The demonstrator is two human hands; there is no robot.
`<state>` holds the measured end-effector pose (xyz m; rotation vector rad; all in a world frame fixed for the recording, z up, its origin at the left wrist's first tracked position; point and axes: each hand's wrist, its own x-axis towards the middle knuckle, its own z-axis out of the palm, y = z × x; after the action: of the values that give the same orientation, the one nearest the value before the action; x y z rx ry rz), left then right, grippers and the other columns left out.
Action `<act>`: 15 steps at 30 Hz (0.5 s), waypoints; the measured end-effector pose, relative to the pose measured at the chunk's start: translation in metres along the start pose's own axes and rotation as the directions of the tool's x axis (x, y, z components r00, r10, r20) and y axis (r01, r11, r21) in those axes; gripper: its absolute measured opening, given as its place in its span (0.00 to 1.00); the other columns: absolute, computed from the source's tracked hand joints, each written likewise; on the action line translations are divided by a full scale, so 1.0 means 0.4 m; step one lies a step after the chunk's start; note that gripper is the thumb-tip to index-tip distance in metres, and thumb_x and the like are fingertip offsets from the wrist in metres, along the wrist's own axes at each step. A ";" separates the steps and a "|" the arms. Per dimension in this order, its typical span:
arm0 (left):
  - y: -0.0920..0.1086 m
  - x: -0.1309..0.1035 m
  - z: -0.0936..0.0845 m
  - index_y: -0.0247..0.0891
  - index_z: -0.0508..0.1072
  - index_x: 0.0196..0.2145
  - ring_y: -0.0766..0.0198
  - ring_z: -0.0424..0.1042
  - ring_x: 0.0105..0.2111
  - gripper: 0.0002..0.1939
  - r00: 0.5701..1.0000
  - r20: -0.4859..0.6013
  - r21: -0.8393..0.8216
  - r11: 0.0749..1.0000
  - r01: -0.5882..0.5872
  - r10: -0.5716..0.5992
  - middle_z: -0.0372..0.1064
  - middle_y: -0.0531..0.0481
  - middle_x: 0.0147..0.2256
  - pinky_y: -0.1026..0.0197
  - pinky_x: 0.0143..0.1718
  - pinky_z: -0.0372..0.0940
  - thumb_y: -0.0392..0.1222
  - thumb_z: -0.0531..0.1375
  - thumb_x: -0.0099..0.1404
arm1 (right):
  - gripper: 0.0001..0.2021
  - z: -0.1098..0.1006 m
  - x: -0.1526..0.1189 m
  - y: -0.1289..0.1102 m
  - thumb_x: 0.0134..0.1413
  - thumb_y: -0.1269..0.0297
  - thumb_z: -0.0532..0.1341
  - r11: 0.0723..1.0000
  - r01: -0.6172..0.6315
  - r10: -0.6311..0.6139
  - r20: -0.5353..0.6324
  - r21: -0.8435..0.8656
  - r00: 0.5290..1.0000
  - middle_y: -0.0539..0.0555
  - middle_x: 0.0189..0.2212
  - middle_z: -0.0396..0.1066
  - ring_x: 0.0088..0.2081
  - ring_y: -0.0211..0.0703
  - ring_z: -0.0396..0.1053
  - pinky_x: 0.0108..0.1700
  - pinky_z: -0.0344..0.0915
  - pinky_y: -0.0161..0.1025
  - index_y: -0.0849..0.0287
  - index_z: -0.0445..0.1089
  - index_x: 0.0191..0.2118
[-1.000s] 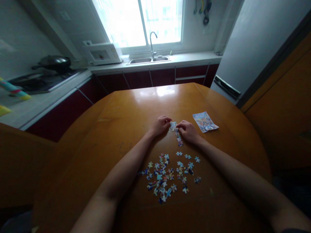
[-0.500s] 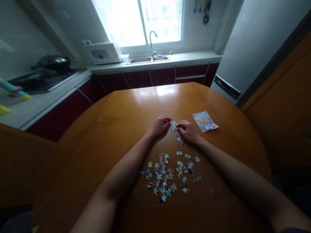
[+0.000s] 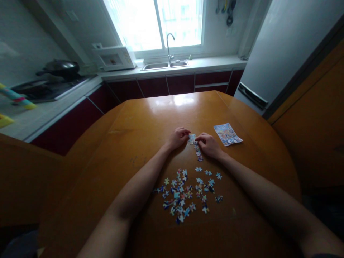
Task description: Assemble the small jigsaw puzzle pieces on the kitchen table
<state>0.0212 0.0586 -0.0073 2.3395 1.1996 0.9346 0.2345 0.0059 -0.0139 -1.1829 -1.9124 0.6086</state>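
A narrow strip of joined jigsaw puzzle pieces lies on the wooden table, running up between my two hands. My left hand rests at its upper left end, fingers curled, with the fingertips at the edge of the joined pieces. From the right, my right hand bends over the strip, its thumb and forefinger closed together on the pieces; part of the strip is hidden under it. Closer to me, between my forearms, a scattered pile of loose puzzle pieces is spread out, some overlapping.
A creased printed picture sheet lies right of my right hand. The round-ended table fills the foreground. Beyond it are a counter with a sink, a microwave, a stove with a black pan, and a fridge at right.
The view has shifted very slightly. Both hands stay at the strip in nearly the same pose, and the loose pieces have not moved.
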 end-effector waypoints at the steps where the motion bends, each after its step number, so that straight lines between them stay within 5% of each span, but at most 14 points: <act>1: -0.001 0.000 0.000 0.36 0.80 0.39 0.62 0.71 0.36 0.11 1.000 0.000 -0.003 1.000 0.001 -0.001 0.75 0.47 0.36 0.60 0.42 0.68 0.32 0.59 0.62 | 0.10 0.000 0.000 0.001 0.54 0.75 0.59 1.000 0.003 -0.003 0.001 -0.002 1.000 0.54 0.34 0.73 0.37 0.43 0.71 0.44 0.66 0.40 0.59 0.78 0.35; 15: -0.016 -0.001 0.006 0.36 0.80 0.40 0.63 0.70 0.36 0.11 1.000 0.002 -0.004 1.000 -0.012 0.012 0.74 0.48 0.35 0.61 0.41 0.67 0.33 0.59 0.63 | 0.11 0.000 0.000 0.002 0.54 0.75 0.58 1.000 0.000 0.000 0.006 0.000 1.000 0.54 0.34 0.73 0.37 0.43 0.71 0.45 0.66 0.40 0.58 0.78 0.35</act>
<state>0.0190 0.0619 -0.0127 2.3468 1.1830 0.9379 0.2350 0.0064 -0.0143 -1.1819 -1.9175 0.6127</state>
